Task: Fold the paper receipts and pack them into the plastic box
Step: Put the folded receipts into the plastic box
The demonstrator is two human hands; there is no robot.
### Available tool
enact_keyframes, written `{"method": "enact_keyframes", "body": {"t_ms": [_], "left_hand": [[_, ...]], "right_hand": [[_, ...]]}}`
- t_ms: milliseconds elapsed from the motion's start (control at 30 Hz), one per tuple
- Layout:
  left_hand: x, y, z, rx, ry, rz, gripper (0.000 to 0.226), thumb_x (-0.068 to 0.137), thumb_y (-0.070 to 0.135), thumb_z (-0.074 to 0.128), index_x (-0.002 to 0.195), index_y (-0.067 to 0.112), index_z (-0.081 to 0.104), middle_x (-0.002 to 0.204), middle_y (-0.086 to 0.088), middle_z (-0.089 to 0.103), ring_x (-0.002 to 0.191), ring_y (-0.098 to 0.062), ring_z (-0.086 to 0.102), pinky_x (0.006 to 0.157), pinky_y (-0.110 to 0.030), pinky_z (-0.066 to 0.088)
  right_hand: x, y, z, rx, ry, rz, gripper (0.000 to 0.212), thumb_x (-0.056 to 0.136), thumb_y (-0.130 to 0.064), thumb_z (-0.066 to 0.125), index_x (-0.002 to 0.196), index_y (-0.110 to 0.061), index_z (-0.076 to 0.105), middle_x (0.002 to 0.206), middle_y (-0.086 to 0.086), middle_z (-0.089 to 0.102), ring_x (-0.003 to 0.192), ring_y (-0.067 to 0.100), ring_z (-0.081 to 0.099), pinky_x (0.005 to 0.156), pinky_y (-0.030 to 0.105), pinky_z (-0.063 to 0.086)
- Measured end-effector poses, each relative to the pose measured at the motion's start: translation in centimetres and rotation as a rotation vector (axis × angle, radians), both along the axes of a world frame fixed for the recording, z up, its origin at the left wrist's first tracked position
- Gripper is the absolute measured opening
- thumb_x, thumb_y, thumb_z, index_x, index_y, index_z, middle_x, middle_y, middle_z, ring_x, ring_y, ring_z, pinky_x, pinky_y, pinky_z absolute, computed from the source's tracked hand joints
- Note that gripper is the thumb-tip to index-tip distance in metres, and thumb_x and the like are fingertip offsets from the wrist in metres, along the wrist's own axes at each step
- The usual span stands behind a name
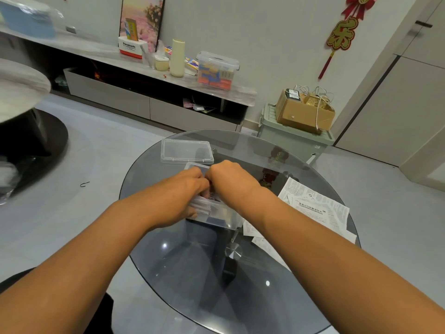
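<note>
While both hands meet over the box: scene taken from the head view, looking down at a round glass worktop (168,273).
Left hand (183,189): fingers curled, clamped on a folded white receipt (201,206) at the left side of the plastic box (224,215).
Right hand (228,177): knuckles up, fingers curled down into the box, touching the left hand; what it pinches hidden, cannot tell exactly.
Hands together: pressed close, thumbs side by side above the box.
Plastic box: clear, open, near the middle of the worktop, under both hands; folded paper inside along its left wall.
Lid (186,151): clear, lying flat toward the far edge of the worktop, just beyond the box.
Loose receipts (317,208): unfolded printed sheets overlapping at the right edge of the worktop, near the right forearm, apart from the box.
Beyond the worktop: low cabinet (149,104) along the wall, carrying a clear storage tub (216,71) and a cream bottle (177,57); cardboard carton (303,112) on a green bin (289,136) by the door.
</note>
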State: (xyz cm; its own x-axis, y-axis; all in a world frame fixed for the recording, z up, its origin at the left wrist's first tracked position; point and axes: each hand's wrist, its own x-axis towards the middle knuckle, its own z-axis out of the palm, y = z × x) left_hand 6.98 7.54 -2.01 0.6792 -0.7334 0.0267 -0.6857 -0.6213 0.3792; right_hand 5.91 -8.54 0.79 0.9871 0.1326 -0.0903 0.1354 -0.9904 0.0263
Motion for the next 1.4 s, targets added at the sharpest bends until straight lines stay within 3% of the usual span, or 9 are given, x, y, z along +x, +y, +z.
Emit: {"method": "enact_keyframes", "body": {"t_ms": [233, 400, 600, 700, 833, 1000, 1067, 1233, 1400], "left_hand": [[-0.3, 1.3, 0.5, -0.134, 0.109, 0.003, 0.033, 0.077, 0.041, 0.084, 0.099, 0.04, 0.059, 0.109, 0.024, 0.044, 0.1, -0.002, 0.053, 0.084, -0.027, 0.048], [0.1, 2.2, 0.8, -0.316, 0.106, 0.158, 0.03, 0.085, 0.065, 0.061, 0.104, 0.041, 0.062, 0.135, 0.023, 0.04, 0.126, -0.002, 0.043, 0.098, -0.027, 0.042], [0.5, 2.1, -0.1, 0.037, 0.01, 0.102, 0.075, 0.087, 0.071, 0.053, 0.154, 0.043, 0.034, 0.168, 0.019, 0.0, 0.155, -0.008, -0.003, 0.124, -0.044, 0.016], [0.8, 1.1, 0.0, 0.144, -0.224, 0.037, 0.076, 0.09, 0.068, 0.054, 0.156, 0.037, 0.031, 0.169, 0.014, 0.005, 0.155, -0.008, -0.008, 0.125, -0.038, 0.001], [0.8, 0.1, -0.8, 0.157, -0.253, -0.019, 0.087, 0.091, 0.058, 0.063, 0.16, 0.033, 0.017, 0.169, 0.011, 0.011, 0.156, -0.009, -0.004, 0.124, -0.033, -0.007], [0.7, -0.3, -0.1, 0.005, -0.131, 0.031, 0.074, 0.095, 0.025, 0.069, 0.156, 0.034, 0.028, 0.165, 0.002, 0.028, 0.152, -0.015, 0.023, 0.118, -0.03, 0.026], [0.8, -0.1, 0.0, -0.053, -0.09, 0.072, 0.077, 0.095, 0.02, 0.069, 0.155, 0.036, 0.024, 0.154, 0.003, 0.046, 0.138, -0.018, 0.046, 0.101, -0.03, 0.04], [1.0, 0.2, -0.3, -0.124, -0.075, 0.115, 0.085, 0.095, 0.016, 0.068, 0.155, 0.042, 0.013, 0.136, 0.007, 0.06, 0.116, -0.016, 0.059, 0.094, -0.028, 0.045], [1.3, -0.2, -0.1, -0.015, -0.211, 0.125, 0.038, 0.091, 0.017, 0.069, 0.124, 0.035, 0.058, 0.114, 0.004, 0.067, 0.099, -0.021, 0.064, 0.082, -0.04, 0.055]], "right_hand": [[0.1, 0.0, -0.2, 0.108, 0.022, -0.076, 0.013, 0.091, -0.01, 0.065, 0.097, -0.014, 0.076, 0.084, 0.006, 0.063, 0.081, 0.032, 0.064, 0.068, 0.037, 0.051], [-0.1, -1.6, 0.9, 0.159, -0.017, -0.266, 0.014, 0.098, -0.016, 0.069, 0.109, -0.008, 0.071, 0.09, 0.006, 0.064, 0.077, 0.025, 0.06, 0.072, 0.033, 0.052], [0.2, -1.0, 0.1, 0.159, 0.027, -0.343, 0.02, 0.096, -0.009, 0.068, 0.115, -0.004, 0.068, 0.076, 0.004, 0.051, 0.063, 0.019, 0.049, 0.07, 0.031, 0.047], [0.5, -0.4, -0.2, 0.142, 0.016, -0.345, 0.019, 0.098, -0.008, 0.062, 0.116, -0.004, 0.066, 0.073, 0.002, 0.044, 0.063, 0.017, 0.044, 0.071, 0.03, 0.044], [0.4, -0.7, 0.0, 0.196, 0.039, -0.379, 0.025, 0.097, -0.008, 0.065, 0.122, -0.006, 0.067, 0.095, 0.008, 0.06, 0.085, 0.026, 0.055, 0.075, 0.031, 0.048], [-0.2, -1.3, 0.9, 0.426, -0.071, -0.338, 0.018, 0.095, -0.025, 0.073, 0.101, -0.009, 0.079, 0.091, 0.009, 0.074, 0.086, 0.026, 0.071, 0.08, 0.037, 0.06], [-0.6, -1.3, 1.1, 0.485, -0.008, -0.294, 0.016, 0.093, -0.027, 0.075, 0.1, -0.014, 0.081, 0.092, 0.005, 0.075, 0.086, 0.02, 0.07, 0.079, 0.033, 0.059], [-0.5, -1.3, 0.8, 0.518, 0.044, -0.233, 0.014, 0.093, -0.027, 0.074, 0.101, -0.018, 0.082, 0.095, -0.001, 0.077, 0.089, 0.014, 0.07, 0.087, 0.034, 0.059], [-0.4, -0.9, 1.2, 0.45, 0.119, -0.229, 0.012, 0.095, -0.018, 0.072, 0.1, -0.018, 0.083, 0.1, 0.001, 0.077, 0.094, 0.02, 0.071, 0.093, 0.04, 0.059]]}}
